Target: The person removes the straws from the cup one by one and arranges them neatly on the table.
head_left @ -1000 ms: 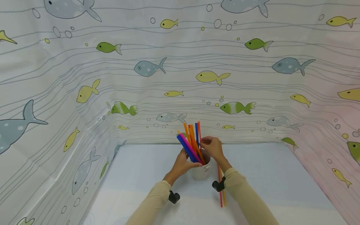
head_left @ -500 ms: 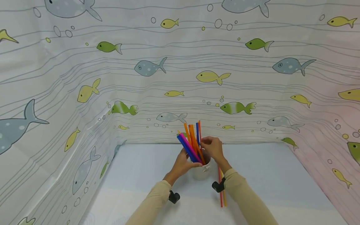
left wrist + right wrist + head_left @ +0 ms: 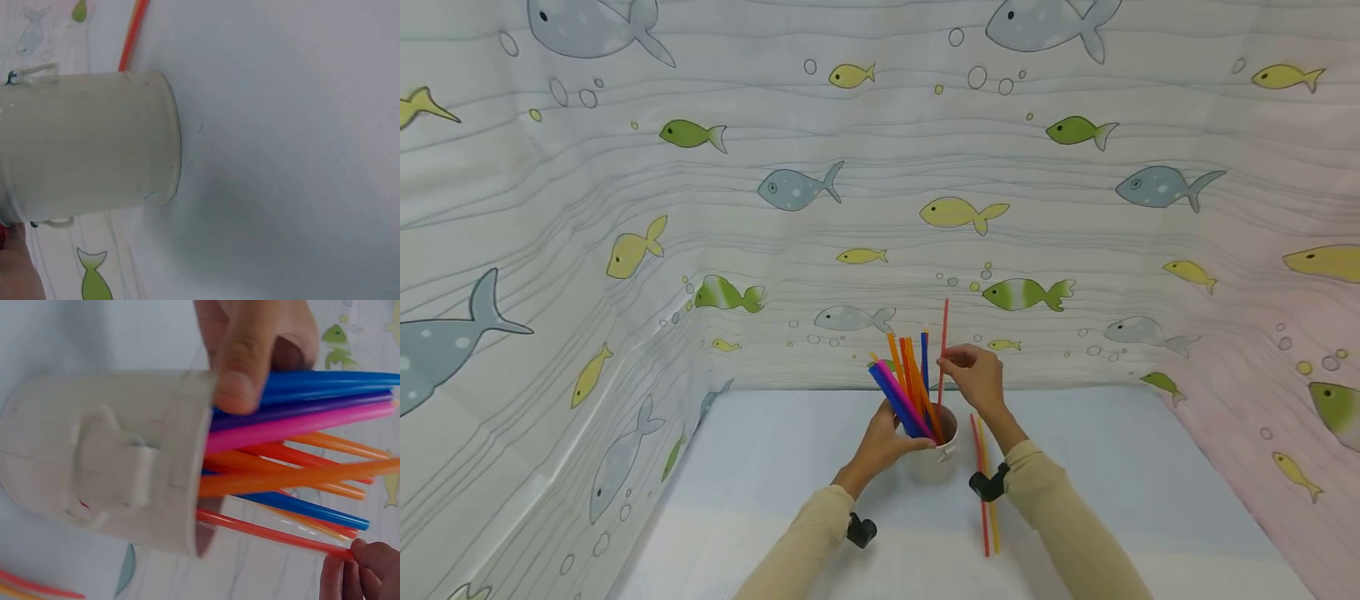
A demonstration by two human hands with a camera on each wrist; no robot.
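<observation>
A person's bare hands worked around a white cup (image 3: 931, 464) in the middle of the pale surface (image 3: 775, 483), with a fish-patterned backdrop (image 3: 895, 137) behind. The left hand (image 3: 880, 442) held the cup from the left, thumb over its rim against blue straws (image 3: 897, 401). The right hand (image 3: 976, 377) pinched one thin red straw (image 3: 944, 329) between thumb and fingers, upright at the cup's right side, its lower end within the cup's mouth.

Most of the straws were in the cup: beside the blue ones leaned a pink straw (image 3: 904, 393), several orange straws (image 3: 915, 371) and a few others, tilted toward the left. Two lay outside, to the right and near: a second red straw (image 3: 984, 529) and a yellow straw (image 3: 995, 533), side by side by the right forearm.

I judged the handling mid-step, with one straw in the fingers and those two untouched; whether straws were going in or coming out I couldn't tell.
</observation>
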